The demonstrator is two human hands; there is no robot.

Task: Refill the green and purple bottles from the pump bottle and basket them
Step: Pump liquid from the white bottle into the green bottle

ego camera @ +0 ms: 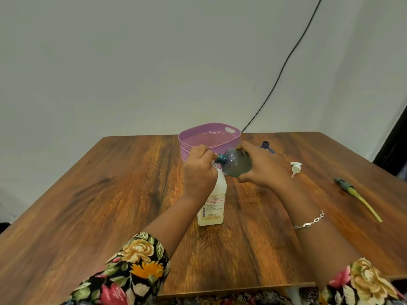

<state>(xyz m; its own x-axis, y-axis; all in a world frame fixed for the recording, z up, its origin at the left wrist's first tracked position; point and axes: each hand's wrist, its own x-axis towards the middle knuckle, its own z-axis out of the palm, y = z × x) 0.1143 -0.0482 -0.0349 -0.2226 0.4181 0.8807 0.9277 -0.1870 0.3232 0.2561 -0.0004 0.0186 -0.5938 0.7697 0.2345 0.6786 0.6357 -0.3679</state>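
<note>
My right hand (262,167) grips the green bottle (236,165), tipped sideways with its teal neck pointing left. My left hand (199,170) is curled over the top of the white pump bottle (212,202), hiding its pump head, right at the green bottle's mouth. The pump bottle stands upright in the middle of the wooden table (110,194). The purple bottle (266,146) stands uncapped behind my right hand, mostly hidden. The pink basket (209,137) sits at the table's far edge with nothing visible inside.
A white cap (295,168) lies to the right of my right hand. Further right lies a dark sprayer head with a yellow-green dip tube (356,198). A black cable (286,60) runs down the wall behind the basket.
</note>
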